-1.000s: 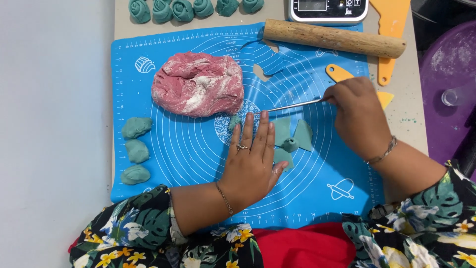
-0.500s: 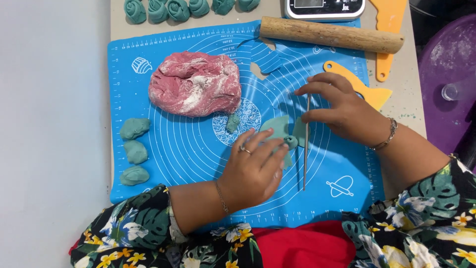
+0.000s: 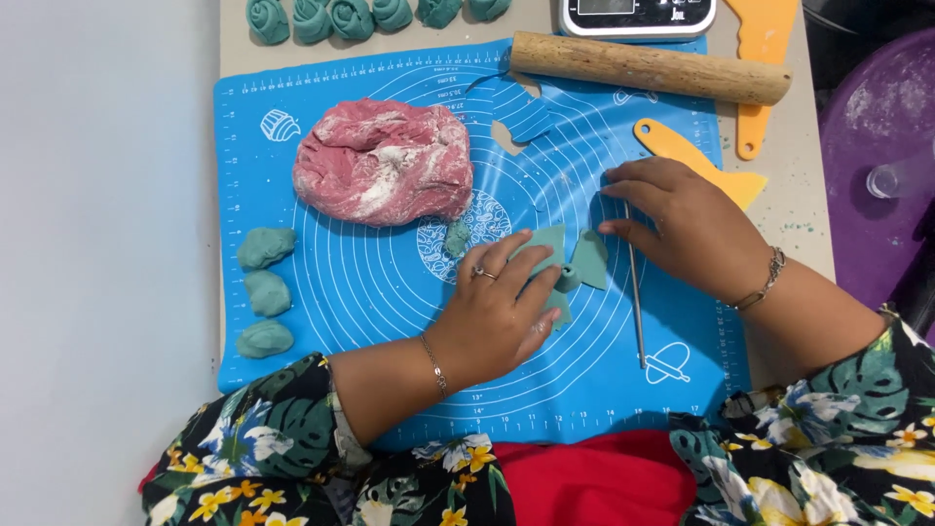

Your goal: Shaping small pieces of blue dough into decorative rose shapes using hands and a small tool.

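On the blue silicone mat (image 3: 390, 292) lies a thin teal dough sheet cut into flaps (image 3: 580, 261). My left hand (image 3: 497, 312) rests on its left part, fingers spread and pressing it flat. My right hand (image 3: 687, 229) lies just right of the dough, fingertips near the right flap, resting over a thin metal stick (image 3: 637, 312) that lies on the mat pointing toward me. A large pink marbled dough lump (image 3: 383, 164) sits on the mat to the upper left.
Three teal dough balls (image 3: 263, 290) lie on the mat's left edge. Several shaped teal pieces (image 3: 331, 18) line the far edge. A wooden rolling pin (image 3: 651, 66), orange scrapers (image 3: 696, 161), a scale (image 3: 638, 14) and a purple basin (image 3: 877, 166) are at the right.
My right hand turned the metal stick from pointing left to lying along the mat, then laid it down beside the dough. My left hand stayed on the dough sheet.
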